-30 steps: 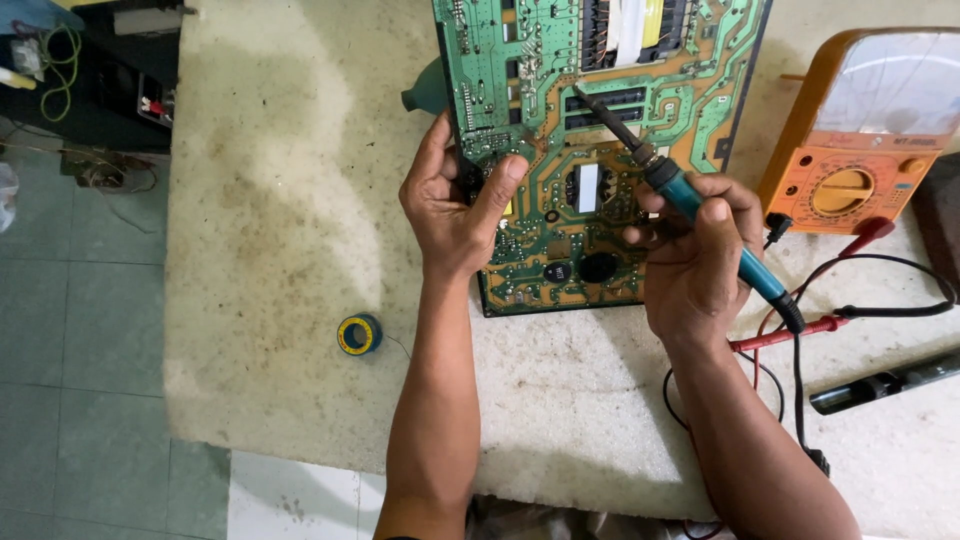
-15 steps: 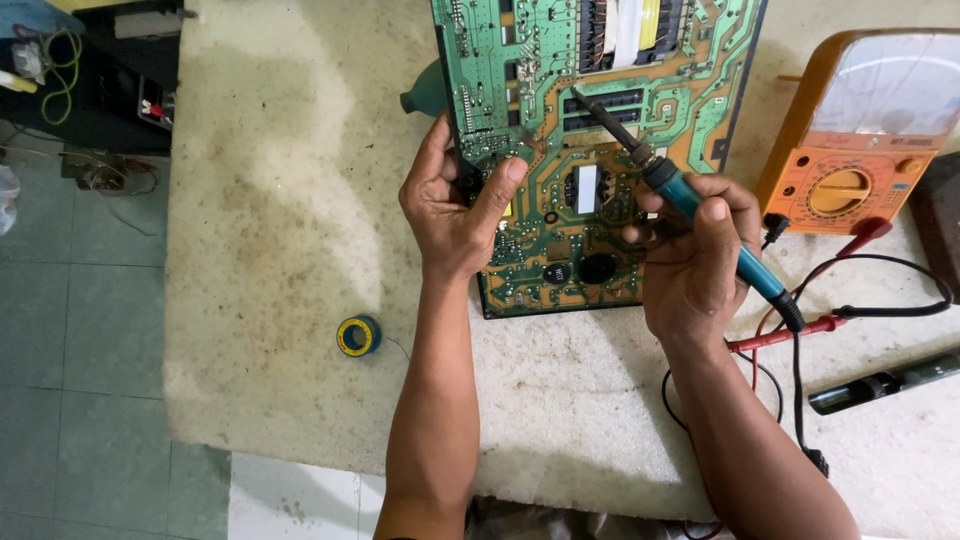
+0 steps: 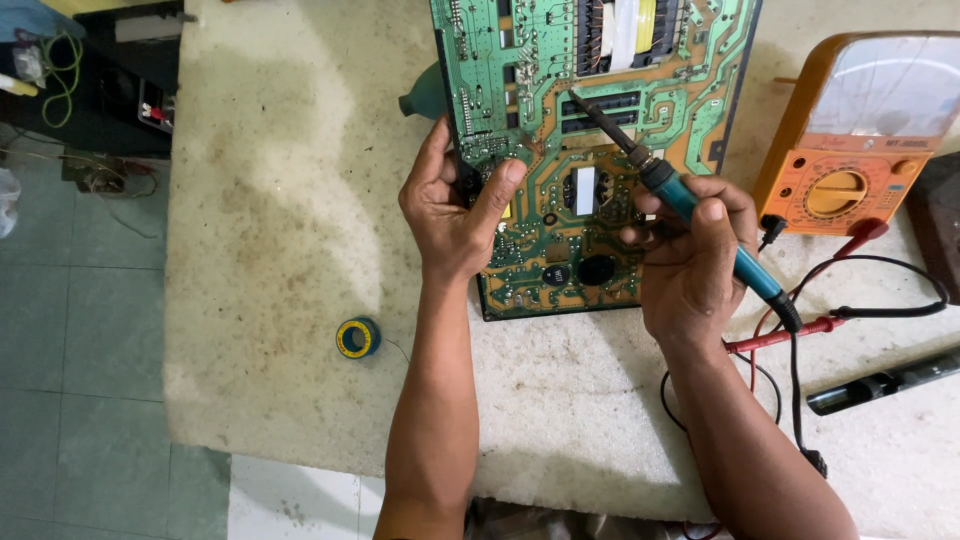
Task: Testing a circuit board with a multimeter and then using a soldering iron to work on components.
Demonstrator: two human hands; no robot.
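A green circuit board (image 3: 590, 60) lies solder side up on a stained stone worktop (image 3: 280, 200). My left hand (image 3: 455, 215) grips the board's left edge, thumb pressed on its face. My right hand (image 3: 690, 265) holds a soldering iron with a teal handle (image 3: 700, 220), pen-style. The iron's dark tip points up and left and rests over the board near a row of slots below a transformer opening.
An orange analog multimeter (image 3: 860, 140) stands at the right, its red and black leads (image 3: 800, 330) trailing beside my right wrist. A small yellow and blue solder spool (image 3: 357, 338) lies left of my left forearm. A dark tube-shaped tool (image 3: 880, 380) lies at the far right.
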